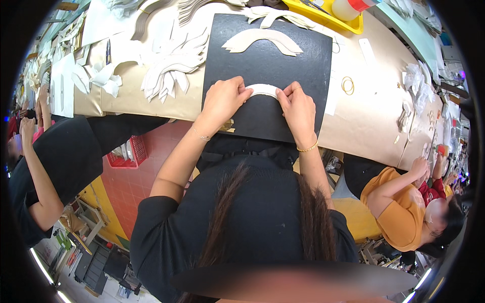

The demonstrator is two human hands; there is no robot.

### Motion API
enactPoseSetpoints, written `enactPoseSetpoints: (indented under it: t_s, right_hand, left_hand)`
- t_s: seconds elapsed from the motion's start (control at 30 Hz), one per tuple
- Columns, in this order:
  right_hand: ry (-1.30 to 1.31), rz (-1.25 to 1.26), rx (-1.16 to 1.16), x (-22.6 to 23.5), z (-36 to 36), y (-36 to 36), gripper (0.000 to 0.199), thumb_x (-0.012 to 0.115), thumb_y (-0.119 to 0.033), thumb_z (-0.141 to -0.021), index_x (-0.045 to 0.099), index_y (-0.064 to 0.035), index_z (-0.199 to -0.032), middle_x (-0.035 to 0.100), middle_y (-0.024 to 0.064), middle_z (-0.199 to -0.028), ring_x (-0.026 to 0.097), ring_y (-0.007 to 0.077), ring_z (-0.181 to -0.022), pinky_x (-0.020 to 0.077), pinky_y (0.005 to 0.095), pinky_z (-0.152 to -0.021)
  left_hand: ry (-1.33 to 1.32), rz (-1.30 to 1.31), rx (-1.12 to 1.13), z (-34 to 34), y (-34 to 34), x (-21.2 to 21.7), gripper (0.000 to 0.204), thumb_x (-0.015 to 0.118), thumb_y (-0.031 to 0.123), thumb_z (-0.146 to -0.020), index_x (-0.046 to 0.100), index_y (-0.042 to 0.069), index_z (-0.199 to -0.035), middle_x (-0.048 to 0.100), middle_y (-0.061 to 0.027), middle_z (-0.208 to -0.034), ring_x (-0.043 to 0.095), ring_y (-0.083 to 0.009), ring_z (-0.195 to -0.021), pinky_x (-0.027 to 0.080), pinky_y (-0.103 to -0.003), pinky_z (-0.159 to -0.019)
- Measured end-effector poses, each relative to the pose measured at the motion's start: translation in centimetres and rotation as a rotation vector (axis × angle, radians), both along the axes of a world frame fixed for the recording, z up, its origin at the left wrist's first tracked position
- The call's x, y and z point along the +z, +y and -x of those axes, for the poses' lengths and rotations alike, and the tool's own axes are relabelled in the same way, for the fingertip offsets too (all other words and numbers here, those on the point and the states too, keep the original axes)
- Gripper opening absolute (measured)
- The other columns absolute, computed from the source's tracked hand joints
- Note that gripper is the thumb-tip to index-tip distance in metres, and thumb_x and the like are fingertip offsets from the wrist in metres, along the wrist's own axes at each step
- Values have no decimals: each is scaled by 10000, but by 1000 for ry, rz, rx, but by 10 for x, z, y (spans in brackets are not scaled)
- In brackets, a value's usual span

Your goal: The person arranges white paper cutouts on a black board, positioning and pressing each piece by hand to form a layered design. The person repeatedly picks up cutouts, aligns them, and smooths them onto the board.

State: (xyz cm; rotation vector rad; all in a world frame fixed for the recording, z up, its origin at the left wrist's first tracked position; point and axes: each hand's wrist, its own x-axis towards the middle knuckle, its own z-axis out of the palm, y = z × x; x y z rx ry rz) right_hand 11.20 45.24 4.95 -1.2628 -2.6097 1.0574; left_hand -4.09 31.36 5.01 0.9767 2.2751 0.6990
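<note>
Pinching a curved white strip point(262, 90) at both ends, we have our left hand point(222, 101) closed on its left end and our right hand point(298, 108) closed on its right end — fingertips clamped, thumbs on top. The strip arches between the two hands and lies on a black mat point(268, 65) that covers the middle of the tan tabletop point(369, 116), near the mat's front edge.

We judge the strip to be light and thin, flexible enough to bend with the fingers yet stiff enough to keep its arc; it looks like cut sheet material, perhaps leather or board, though we cannot tell which. The ends seem the sensible place to hold it, as the narrow middle could crease if pressed hard.

Farther back on the mat lies a larger beige curved piece point(262, 40), well apart from our hands. To the left a heap of white cut pieces point(169, 68) is spread over the tabletop, and a rubber ring point(347, 85) lies to the right of the mat.

Much is hard to read: our fingers cover both ends of the strip, so its full length is hidden — and our own body blocks the mat's near edge. A yellow tray point(328, 17) is cut off at the top rim, and the neighbours on either side are only partly in view.
</note>
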Motion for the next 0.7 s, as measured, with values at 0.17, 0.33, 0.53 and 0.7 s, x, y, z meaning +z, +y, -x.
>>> enactPoseSetpoints:
  t_s: [0.17,0.33,0.53,0.7]
  right_hand:
    - [-102,0,-2,13,-8,6,328,713,-358,-901,635,-40,-890,686,145,-695,686,358,-674,525,410,-631]
    - [-53,223,-91,22,-26,5,284,708,-280,-916,667,-5,-860,686,124,-657,693,248,-594,521,343,-611]
    - [-20,312,-97,23,-33,8,215,670,-182,-929,686,32,-917,712,137,-721,701,183,-603,533,307,-617]
    - [-22,276,-75,20,-35,8,199,672,-167,-919,680,31,-912,706,132,-718,700,214,-621,529,329,-622]
  left_hand:
    - [-340,113,139,8,-9,10,305,740,282,-911,677,-7,-835,651,-65,-591,630,-111,-504,476,-248,-482]
    - [-478,52,179,15,-24,12,254,725,228,-924,693,-22,-899,686,-62,-678,645,-90,-554,503,-223,-502]
    - [-454,80,177,14,-23,10,228,709,203,-931,697,-24,-922,686,-54,-680,650,-83,-568,507,-217,-508]
    - [-432,66,167,13,-22,14,218,699,195,-929,690,-19,-891,676,-53,-650,647,-91,-544,507,-227,-505]
